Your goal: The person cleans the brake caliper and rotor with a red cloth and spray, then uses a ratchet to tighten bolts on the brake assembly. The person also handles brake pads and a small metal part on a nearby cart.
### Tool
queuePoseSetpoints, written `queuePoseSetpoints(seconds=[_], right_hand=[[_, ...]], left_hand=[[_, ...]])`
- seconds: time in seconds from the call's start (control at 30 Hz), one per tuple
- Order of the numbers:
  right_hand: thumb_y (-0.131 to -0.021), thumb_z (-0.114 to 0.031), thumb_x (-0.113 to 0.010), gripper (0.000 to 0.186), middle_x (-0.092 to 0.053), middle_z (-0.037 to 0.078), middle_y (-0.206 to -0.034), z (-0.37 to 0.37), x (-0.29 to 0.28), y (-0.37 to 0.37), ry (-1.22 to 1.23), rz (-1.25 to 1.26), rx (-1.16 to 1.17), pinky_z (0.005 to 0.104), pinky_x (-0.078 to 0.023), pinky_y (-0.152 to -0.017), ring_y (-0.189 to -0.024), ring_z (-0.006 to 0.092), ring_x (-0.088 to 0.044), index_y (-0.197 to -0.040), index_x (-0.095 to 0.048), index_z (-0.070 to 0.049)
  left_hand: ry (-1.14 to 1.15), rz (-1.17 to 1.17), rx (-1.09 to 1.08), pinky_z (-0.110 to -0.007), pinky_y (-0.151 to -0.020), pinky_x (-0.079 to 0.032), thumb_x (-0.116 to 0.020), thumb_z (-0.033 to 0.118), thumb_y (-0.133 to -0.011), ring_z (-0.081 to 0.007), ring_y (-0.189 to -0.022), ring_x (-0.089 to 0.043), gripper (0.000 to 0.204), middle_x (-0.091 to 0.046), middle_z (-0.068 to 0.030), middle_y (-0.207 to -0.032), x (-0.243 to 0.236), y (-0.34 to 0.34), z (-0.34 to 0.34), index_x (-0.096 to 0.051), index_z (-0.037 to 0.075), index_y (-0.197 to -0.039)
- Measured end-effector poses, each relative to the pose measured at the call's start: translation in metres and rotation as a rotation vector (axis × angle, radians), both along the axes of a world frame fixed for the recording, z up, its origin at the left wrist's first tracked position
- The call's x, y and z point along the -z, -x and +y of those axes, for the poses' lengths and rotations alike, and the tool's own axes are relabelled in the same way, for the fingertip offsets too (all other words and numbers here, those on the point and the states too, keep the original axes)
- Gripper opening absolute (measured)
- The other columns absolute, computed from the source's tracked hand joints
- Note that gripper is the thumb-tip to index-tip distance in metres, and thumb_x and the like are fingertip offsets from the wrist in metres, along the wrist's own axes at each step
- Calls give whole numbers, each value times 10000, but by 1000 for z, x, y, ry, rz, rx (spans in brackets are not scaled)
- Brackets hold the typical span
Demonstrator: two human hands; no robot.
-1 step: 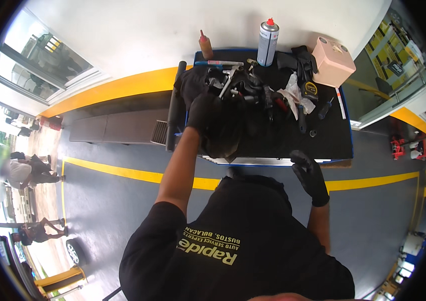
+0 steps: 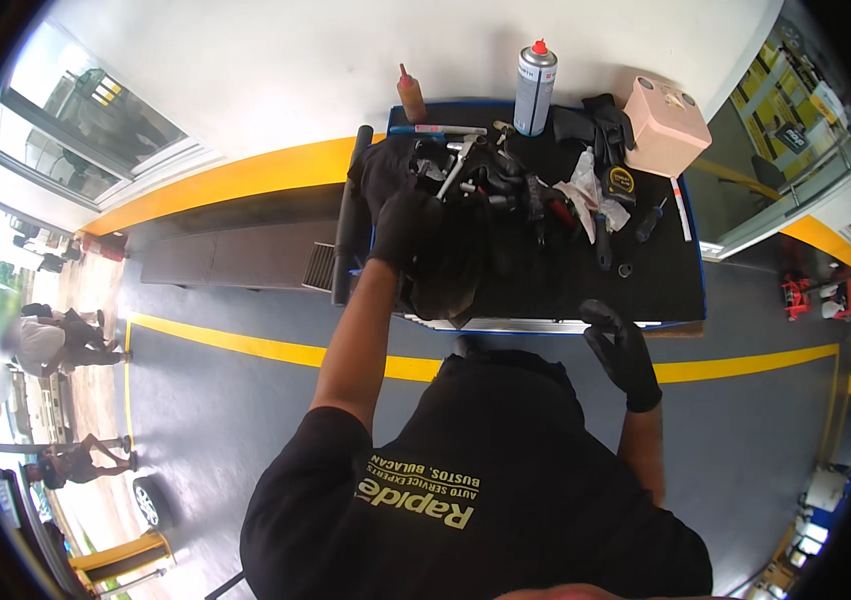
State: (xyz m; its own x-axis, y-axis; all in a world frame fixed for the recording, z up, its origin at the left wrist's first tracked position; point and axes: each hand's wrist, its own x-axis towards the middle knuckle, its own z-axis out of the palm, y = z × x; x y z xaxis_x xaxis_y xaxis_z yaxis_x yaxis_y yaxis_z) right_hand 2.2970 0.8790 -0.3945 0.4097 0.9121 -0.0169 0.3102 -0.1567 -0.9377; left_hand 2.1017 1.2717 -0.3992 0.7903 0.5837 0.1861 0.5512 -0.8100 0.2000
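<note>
My left hand (image 2: pixel 403 225), in a black glove, rests among dark cloth or bag material (image 2: pixel 440 280) on the tool cart, its fingers curled around something I cannot make out. Metal wrenches (image 2: pixel 457 162) and small dark tools lie just above it. My right hand (image 2: pixel 619 360), also gloved, hovers at the cart's front edge, fingers loosely bent and apart, holding nothing. Near that side are a screwdriver (image 2: pixel 651 220), a small metal socket (image 2: pixel 625 270), a yellow-black tape measure (image 2: pixel 620 182) and crumpled white paper (image 2: pixel 582 185). The cart (image 2: pixel 525 290) has a black mat.
A spray can (image 2: pixel 535 90), orange squeeze bottle (image 2: pixel 410 95), pink box (image 2: pixel 665 125) and spare gloves (image 2: pixel 595 125) stand or lie along the back against a white wall. A grey ramp-like ledge (image 2: pixel 225 260) runs leftward. People (image 2: pixel 65 340) are outside at left; red equipment (image 2: pixel 825 295) is right.
</note>
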Motion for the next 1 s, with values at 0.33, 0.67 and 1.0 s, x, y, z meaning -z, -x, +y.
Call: queuePoseSetpoints(seconds=[0.33, 0.67, 1.0], right_hand=[[-1083, -309, -556, 501, -580, 168, -1419, 176, -84, -5, -545, 509, -274, 395, -497, -1053, -1235, 238, -614, -1486, -465, -27], [-1083, -431, -541, 370, -695, 45, -951, 223, -117, 199, -419, 1514, -689, 344, -475, -716, -731, 155, -555, -1267, -609, -117], [-1077, -309, -588, 225, -618, -26, -738, 193, 156, 475, 175, 330, -1295, 223, -384, -504, -556, 49, -501, -1024, -631, -95]], left_hand=[[-304, -468, -151, -424, -711, -491, -788, 151, -808, -271, -817, -632, 183, -639, -65, -869, -100, 19, -130, -733, 94, -973], [-270, -870, -663, -408, -751, -518, -852, 155, -799, -248, -864, -622, 371, -644, -83, -998, -85, 146, -279, -710, 65, -1130], [-41, -491, -1407, -429, -808, -550, -735, 282, -933, -312, -910, -674, 265, -690, -101, -979, -12, 430, -577, -708, 75, -1097]])
